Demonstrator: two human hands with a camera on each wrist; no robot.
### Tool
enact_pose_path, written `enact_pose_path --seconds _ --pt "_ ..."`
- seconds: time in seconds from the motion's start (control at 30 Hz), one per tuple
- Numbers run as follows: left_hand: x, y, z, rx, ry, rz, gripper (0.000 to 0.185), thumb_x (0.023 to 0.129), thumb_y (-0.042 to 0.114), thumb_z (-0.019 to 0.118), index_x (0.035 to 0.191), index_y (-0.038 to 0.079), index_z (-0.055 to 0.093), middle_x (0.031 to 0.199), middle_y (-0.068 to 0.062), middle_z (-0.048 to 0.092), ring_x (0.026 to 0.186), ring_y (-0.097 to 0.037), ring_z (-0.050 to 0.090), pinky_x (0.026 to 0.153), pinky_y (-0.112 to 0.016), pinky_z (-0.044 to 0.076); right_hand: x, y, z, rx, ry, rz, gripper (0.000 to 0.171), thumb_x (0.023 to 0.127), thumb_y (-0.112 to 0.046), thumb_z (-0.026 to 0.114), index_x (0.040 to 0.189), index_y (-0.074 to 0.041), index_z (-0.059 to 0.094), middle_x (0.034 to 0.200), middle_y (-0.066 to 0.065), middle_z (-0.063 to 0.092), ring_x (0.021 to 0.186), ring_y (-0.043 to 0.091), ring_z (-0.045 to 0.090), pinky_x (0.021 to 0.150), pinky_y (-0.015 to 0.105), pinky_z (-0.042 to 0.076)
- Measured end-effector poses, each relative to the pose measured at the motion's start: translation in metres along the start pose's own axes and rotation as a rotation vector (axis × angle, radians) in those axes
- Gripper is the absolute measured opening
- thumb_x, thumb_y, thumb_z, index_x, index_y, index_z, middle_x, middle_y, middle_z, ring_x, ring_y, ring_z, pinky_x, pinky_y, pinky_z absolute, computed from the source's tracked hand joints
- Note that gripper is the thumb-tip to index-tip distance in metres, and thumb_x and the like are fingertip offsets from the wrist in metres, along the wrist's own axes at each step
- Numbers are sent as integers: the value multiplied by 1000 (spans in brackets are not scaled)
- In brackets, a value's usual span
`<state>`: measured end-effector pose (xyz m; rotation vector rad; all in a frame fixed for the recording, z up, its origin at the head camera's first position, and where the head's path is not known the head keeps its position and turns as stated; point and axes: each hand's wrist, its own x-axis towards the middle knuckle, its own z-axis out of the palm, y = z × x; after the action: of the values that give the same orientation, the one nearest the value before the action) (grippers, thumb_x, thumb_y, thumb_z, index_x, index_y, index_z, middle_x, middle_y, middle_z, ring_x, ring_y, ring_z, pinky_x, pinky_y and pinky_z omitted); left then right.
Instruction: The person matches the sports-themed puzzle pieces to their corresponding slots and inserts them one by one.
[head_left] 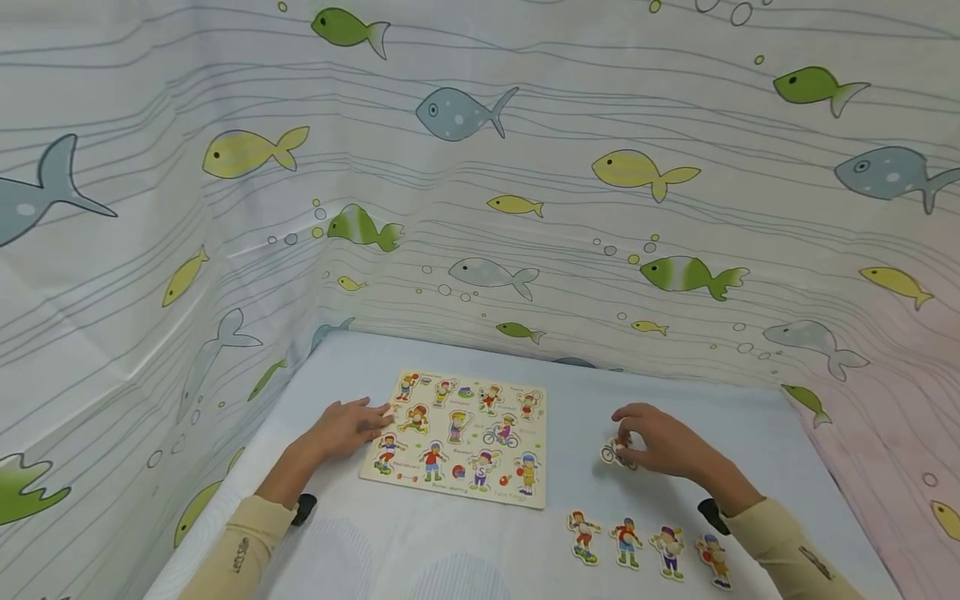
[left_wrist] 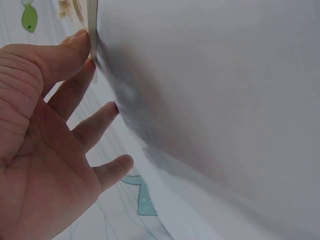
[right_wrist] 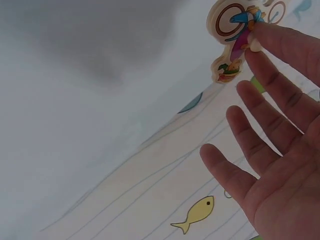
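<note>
I see the left hand point(head_left: 348, 427) spread flat at the puzzle board point(head_left: 457, 437) left edge; the right hand point(head_left: 660, 442) pinches a cyclist piece point(head_left: 617, 452) over free surface point(head_left: 420, 550).

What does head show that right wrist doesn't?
Head only: the puzzle board on the table, the left hand resting at the board's left edge, and four loose figure pieces in a row near the table's front edge. Right wrist only: a close look at the cyclist piece, with its wheels, and the fingertips pinching its small knob. Both: the right hand holding that piece, and the fish-print curtain.
</note>
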<state>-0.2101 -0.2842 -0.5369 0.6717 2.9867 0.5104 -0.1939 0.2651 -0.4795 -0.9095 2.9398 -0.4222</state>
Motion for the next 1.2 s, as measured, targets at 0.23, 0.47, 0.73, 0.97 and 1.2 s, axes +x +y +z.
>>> enact_pose_path --seconds 0.23,0.47,0.73,0.97,1.2 --pt "0 1 -1 1 -4 -6 35 92 18 69 127 13 68 140 -5 56 134 -47 40 100 -77 22 21 -11 0 0 33 -62 14 85 -18 78 81 -24 66 124 11 63 119 32 54 98 52 47" --pt "0 2 -6 -2 -6 -10 35 92 17 68 127 12 68 141 -6 55 134 -48 40 101 -76 21 45 -24 2 1 36 -63 13 86 -22 78 80 -24 66 125 9 62 120 29 54 99 50 46" --pt "0 4 -4 -10 -9 -8 35 92 17 69 127 12 68 141 -6 55 134 -47 40 102 -76 20 66 -37 5 2 8 -54 12 86 -25 78 80 -25 67 127 8 62 121 29 53 100 49 45" --pt "0 4 -5 -10 -4 -9 35 92 16 69 127 12 68 140 -7 56 133 -48 40 102 -76 20 82 -52 4 13 -9 -46 14 86 -27 78 79 -25 66 127 7 62 123 28 52 103 48 44" --pt "0 4 -3 -8 -10 -12 36 93 17 68 128 12 67 141 -6 55 134 -48 39 102 -76 19 99 -66 10 -6 -44 -50 15 87 -28 77 78 -24 66 130 5 60 125 27 51 104 46 44"
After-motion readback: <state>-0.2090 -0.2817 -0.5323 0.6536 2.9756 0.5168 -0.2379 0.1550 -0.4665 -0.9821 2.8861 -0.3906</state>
